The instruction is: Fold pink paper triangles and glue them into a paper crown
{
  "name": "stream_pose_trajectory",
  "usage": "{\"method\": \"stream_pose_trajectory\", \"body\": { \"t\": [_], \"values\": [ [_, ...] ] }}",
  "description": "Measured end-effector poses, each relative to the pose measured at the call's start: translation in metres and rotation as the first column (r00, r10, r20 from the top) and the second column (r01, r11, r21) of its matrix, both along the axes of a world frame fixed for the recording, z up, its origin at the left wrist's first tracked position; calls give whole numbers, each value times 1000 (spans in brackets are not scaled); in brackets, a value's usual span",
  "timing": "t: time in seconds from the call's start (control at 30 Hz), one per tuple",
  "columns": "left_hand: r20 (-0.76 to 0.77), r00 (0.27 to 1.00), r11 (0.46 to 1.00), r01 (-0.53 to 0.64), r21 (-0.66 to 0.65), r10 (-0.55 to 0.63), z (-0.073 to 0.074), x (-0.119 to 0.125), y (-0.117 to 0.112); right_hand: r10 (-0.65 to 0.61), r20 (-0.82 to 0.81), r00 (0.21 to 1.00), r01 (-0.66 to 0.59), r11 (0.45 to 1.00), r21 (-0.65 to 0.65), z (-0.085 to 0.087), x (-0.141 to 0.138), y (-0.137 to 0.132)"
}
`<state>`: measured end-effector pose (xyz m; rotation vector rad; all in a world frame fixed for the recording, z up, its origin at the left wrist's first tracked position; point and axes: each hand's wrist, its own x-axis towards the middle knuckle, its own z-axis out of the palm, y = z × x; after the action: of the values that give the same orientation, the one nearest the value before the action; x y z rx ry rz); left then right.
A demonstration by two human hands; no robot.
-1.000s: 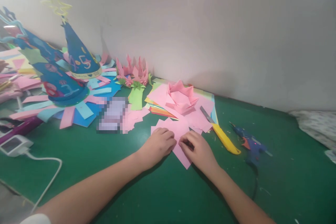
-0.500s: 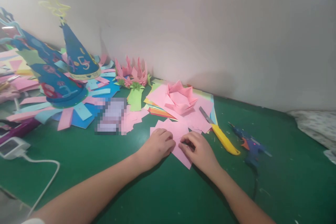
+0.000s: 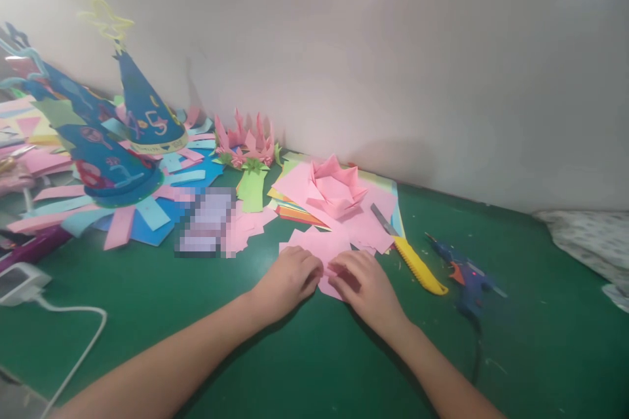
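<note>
A small piece of pink paper (image 3: 329, 288) lies low over the green table between my hands, its near edge showing just below the fingertips. My left hand (image 3: 292, 279) has its fingers curled together at the paper's left side. From the right, my right hand (image 3: 367, 283) pinches the paper with bent fingers and thumb. Fingers cover much of the sheet, so its exact folds are hidden. Just beyond the hands are loose pink paper sheets (image 3: 309, 240). A folded pink paper flower (image 3: 337, 186) rests behind them on a stack of coloured paper (image 3: 289, 190).
Right of the paper lie a yellow utility knife (image 3: 417, 264), blade out, and a blue glue gun (image 3: 472, 285) with its cord. To the left are a blurred-out phone (image 3: 209, 219), blue cone hats (image 3: 147, 108), a pink paper crown (image 3: 246, 141) and a white cable (image 3: 101, 314).
The paper's near corner, which stuck out toward me below my right hand, now reaches less far and looks folded up. My hands have drawn slightly closer together. The view has tilted up a little.
</note>
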<state>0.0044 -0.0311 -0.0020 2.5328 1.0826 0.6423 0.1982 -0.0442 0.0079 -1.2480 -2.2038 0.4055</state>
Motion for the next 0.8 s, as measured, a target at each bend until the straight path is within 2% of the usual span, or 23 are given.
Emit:
{"method": "stream_pose_trajectory", "body": {
  "t": [0.1,0.3,0.5,0.57,0.67,0.8],
  "values": [
    [-14,999,999,-35,-9,35,1,1,0,-6,34,999,5,1000,24,0,-3,-1],
    [11,999,999,-31,-18,31,7,1,0,1,34,999,-2,999,34,1,-8,-2],
    [130,989,980,-47,-195,73,9,-3,4,-98,26,995,95,990,109,4,-6,-1],
    [197,970,953,-79,-292,141,10,-5,5,-158,16,987,152,969,195,6,-5,-1],
    [293,913,877,-123,-465,283,13,-6,7,-195,9,981,180,924,338,9,-4,-3],
    [372,845,767,-68,-638,384,16,-5,6,-124,115,986,63,901,430,10,-7,-9]
  ]
}}
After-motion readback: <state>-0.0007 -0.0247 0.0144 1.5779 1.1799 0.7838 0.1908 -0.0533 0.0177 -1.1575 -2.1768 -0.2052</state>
